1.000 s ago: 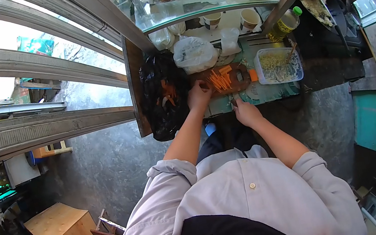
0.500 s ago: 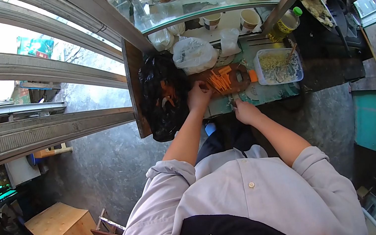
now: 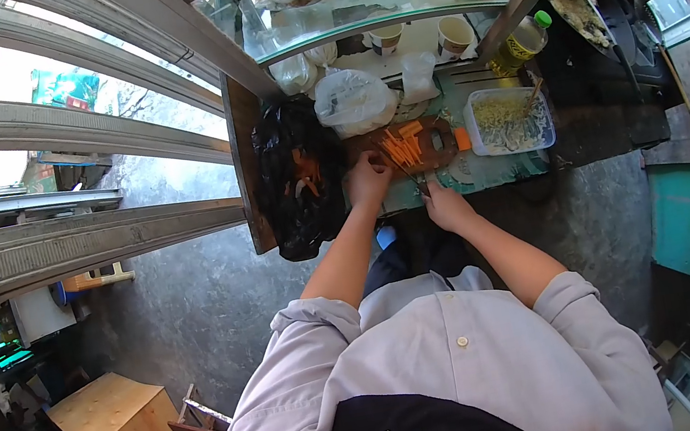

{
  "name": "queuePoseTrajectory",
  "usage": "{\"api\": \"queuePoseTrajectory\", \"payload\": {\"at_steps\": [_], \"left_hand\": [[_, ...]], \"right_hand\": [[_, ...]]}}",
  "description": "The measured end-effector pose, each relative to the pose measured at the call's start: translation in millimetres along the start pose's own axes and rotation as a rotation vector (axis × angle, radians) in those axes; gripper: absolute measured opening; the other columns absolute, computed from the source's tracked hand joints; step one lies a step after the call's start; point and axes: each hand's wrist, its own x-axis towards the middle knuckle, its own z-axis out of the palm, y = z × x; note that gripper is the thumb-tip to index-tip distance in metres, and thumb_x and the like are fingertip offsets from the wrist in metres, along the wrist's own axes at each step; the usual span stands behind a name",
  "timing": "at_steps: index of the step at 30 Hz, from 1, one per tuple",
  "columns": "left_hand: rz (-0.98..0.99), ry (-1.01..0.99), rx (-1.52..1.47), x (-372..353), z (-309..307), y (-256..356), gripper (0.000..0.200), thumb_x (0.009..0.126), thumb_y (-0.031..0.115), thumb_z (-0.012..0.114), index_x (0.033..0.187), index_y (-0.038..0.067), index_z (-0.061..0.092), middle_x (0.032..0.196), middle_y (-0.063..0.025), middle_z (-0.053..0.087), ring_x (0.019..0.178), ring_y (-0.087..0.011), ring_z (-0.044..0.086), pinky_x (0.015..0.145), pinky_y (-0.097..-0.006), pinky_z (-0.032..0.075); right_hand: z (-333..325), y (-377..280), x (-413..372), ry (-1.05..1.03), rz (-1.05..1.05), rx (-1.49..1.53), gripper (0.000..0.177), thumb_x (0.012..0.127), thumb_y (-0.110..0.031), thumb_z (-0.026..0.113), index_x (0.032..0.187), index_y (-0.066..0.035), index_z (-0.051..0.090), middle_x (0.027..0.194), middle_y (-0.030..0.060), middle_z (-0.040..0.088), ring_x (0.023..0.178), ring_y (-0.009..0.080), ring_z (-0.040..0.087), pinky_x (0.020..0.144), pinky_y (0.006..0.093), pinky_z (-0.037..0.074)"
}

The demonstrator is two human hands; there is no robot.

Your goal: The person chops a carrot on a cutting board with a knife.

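Observation:
On a brown wooden cutting board (image 3: 437,159) lies a pile of cut carrot sticks (image 3: 404,147). My left hand (image 3: 368,181) is at the board's left end, fingers curled down on a carrot piece that is mostly hidden beneath them. My right hand (image 3: 448,205) is at the table's front edge, closed around the handle of a knife (image 3: 412,178). Its dark, thin blade slants up and left over the board, between the carrot sticks and my left fingers. A short orange carrot chunk (image 3: 463,138) sits at the board's right end.
A black plastic bag (image 3: 287,198) with orange scraps lies left of the board. To the right stands a clear tub (image 3: 513,140) of shredded food. Behind are a white plastic bag (image 3: 355,101), paper cups (image 3: 454,35), a green-capped bottle (image 3: 524,45) and a glass shelf (image 3: 385,22).
The knife blade now shows over the board, angled toward my left fingers. My right hand has shifted slightly left and forward. My left hand stays nearly in place.

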Motion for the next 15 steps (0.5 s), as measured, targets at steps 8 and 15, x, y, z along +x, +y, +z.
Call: {"api": "queuePoseTrajectory", "payload": {"at_steps": [8, 15], "left_hand": [[-0.010, -0.012, -0.008, -2, -3, 4, 0.047, 0.071, 0.024, 0.070, 0.114, 0.009, 0.060, 0.081, -0.0052, 0.071, 0.083, -0.0238, 0.068, 0.074, -0.0351, 0.051], [-0.012, -0.011, -0.018, 1, -1, 1, 0.047, 0.070, 0.020, 0.071, 0.114, 0.009, 0.059, 0.079, -0.0051, 0.071, 0.081, -0.0232, 0.068, 0.074, -0.0366, 0.052]], "right_hand": [[-3, -4, -1, 0.000, 0.017, -0.022, 0.026, 0.092, -0.018, 0.049, 0.102, 0.006, 0.047, 0.082, 0.0316, 0.062, 0.080, 0.0470, 0.061, 0.073, 0.0539, 0.048], [-2, -7, 1, -0.048, 0.081, -0.024, 0.029, 0.092, -0.020, 0.046, 0.108, 0.004, 0.050, 0.088, 0.0303, 0.063, 0.086, 0.0464, 0.061, 0.079, 0.0537, 0.047]]}}
